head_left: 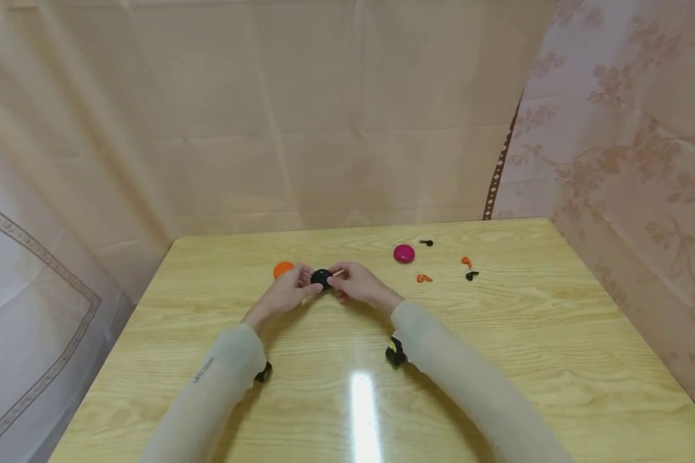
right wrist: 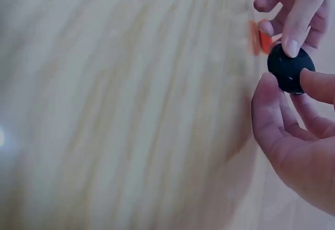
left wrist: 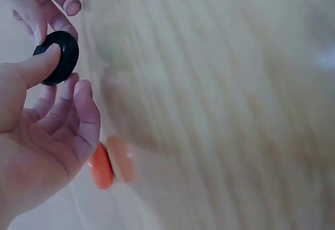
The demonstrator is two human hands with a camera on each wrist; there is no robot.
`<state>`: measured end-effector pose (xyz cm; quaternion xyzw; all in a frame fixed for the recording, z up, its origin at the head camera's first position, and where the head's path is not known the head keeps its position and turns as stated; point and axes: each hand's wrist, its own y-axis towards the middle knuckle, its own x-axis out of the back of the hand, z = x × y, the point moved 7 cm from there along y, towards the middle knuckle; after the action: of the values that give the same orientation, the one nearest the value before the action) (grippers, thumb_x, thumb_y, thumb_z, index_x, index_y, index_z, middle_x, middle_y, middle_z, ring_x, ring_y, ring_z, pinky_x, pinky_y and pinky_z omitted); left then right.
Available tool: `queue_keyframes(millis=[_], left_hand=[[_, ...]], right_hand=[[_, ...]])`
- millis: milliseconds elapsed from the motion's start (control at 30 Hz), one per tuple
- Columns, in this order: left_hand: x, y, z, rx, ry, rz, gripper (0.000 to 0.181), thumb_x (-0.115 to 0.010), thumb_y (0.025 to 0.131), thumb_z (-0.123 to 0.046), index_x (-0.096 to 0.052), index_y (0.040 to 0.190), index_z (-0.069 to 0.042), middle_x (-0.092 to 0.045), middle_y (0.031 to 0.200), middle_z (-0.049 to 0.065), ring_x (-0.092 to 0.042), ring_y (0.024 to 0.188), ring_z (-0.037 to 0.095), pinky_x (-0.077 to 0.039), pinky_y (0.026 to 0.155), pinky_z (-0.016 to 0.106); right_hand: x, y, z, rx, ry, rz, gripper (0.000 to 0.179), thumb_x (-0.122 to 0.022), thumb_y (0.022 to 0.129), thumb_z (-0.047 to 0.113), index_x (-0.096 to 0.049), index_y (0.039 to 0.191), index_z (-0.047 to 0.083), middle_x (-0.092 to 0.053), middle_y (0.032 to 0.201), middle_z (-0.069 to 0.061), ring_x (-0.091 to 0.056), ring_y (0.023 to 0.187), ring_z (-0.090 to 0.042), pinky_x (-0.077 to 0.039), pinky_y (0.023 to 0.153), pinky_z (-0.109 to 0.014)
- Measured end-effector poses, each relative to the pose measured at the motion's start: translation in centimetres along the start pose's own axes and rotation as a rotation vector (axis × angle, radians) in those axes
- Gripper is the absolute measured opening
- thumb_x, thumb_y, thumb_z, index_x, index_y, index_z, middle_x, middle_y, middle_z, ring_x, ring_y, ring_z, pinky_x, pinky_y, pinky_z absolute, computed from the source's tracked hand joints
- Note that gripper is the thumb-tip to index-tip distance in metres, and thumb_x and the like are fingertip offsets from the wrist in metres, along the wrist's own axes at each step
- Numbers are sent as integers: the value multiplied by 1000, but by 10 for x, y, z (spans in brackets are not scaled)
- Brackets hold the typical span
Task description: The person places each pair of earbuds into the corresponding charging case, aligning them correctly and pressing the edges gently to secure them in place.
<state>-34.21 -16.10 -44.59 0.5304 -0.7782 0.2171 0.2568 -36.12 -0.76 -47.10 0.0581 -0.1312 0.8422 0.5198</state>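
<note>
Both hands hold a round black earbud case (head_left: 321,278) between them, just above the table. My left hand (head_left: 287,289) pinches its left side, the thumb lying across the top face in the left wrist view. From the other side my right hand (head_left: 357,281) grips it with thumb and fingers, as the right wrist view shows. The case (right wrist: 291,70) looks closed, with a glossy top; its underside is hidden by fingers. Right beside the left hand's fingers lies a round orange case (head_left: 282,269), partly covered by that hand in the head view.
A magenta round case (head_left: 404,254) lies right of the hands. Around it are a black earbud (head_left: 426,243) and an orange earbud (head_left: 424,278). Farther right, another orange earbud (head_left: 466,262) lies near a second black earbud (head_left: 472,276). Cloth curtains (head_left: 324,128) hang behind the wooden table (head_left: 498,360).
</note>
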Motion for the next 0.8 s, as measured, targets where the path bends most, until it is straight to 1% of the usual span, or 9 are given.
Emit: queue_keyframes(millis=[67,167,200,300,367,433,533,667,800], left_hand=[[0,0,-7,-16,-17,-17,30,-66,101,-24,-56,124,-8,-64,107,11,-63,90,27,-51,70,33],[1,-1,-21,-44,-51,-45,34,-65,102,-28,-56,130,-13,-62,110,11,-64,91,30,-51,71,35],[0,-1,-27,-56,-63,-53,36,-65,102,-28,-55,133,-13,-62,111,11,-63,91,30,-51,72,35],[-1,-2,-44,-97,-90,-70,45,-64,102,-29,-52,140,-9,-60,114,12,-61,92,28,-51,74,34],[-3,-3,-55,-125,-133,-70,49,-64,102,-27,-49,144,-6,-59,116,13,-60,93,26,-50,75,33],[-6,-4,-65,-168,-168,-67,50,-64,102,-26,-47,145,-5,-58,116,13,-61,93,26,-51,75,33],[-11,-8,-81,-234,-205,-62,49,-65,102,-24,-48,144,-6,-57,115,11,-62,95,25,-52,78,34],[-16,-13,-98,-331,-220,-57,44,-65,102,-23,-52,141,-7,-57,115,8,-64,96,22,-53,80,35],[-22,-17,-110,-401,-184,-48,36,-63,103,-22,-59,137,-10,-59,119,5,-62,98,20,-53,82,36]], right_hand=[[7,-6,4,5,17,1,33,-62,102,12,-59,132,-1,-67,101,-17,-67,73,-21,-58,65,-31],[21,-17,12,-9,36,9,37,-62,103,17,-57,135,0,-67,112,-21,-70,85,-31,-60,76,-38],[25,-22,15,-6,37,16,38,-62,103,18,-56,136,0,-67,114,-22,-71,89,-34,-59,79,-40],[38,-36,25,-2,29,38,44,-62,103,24,-54,140,2,-66,122,-25,-69,102,-40,-57,87,-45],[46,-46,32,18,12,48,47,-63,103,26,-53,142,2,-65,124,-26,-68,105,-42,-56,89,-47],[53,-57,38,40,-16,57,49,-63,103,29,-52,142,2,-65,125,-27,-68,106,-43,-56,89,-48],[63,-73,46,76,-76,70,49,-63,103,31,-53,140,1,-65,122,-28,-68,103,-44,-56,87,-52],[71,-90,51,127,-193,102,42,-64,102,33,-60,128,0,-69,109,-21,-70,97,-42,-58,81,-52],[73,-102,56,171,-266,126,32,-66,101,28,-65,118,1,-69,98,-13,-70,91,-42,-58,77,-54]])
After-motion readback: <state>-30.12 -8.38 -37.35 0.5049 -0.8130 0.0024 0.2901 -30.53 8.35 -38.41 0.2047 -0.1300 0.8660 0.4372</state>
